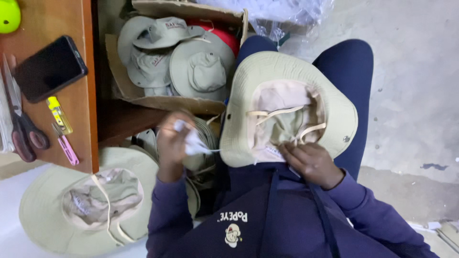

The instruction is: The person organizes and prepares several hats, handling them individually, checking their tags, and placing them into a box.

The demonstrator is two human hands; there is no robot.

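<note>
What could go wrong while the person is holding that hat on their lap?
The hat lies upside down on the lap, steadied only by the right hand at its rim, so it might slide to the floor. Its loose cord could tangle or snag on fingers. The left hand grips something small and white, blurred here, with a thin thread towards the hat; a tug could pull it loose.
</note>
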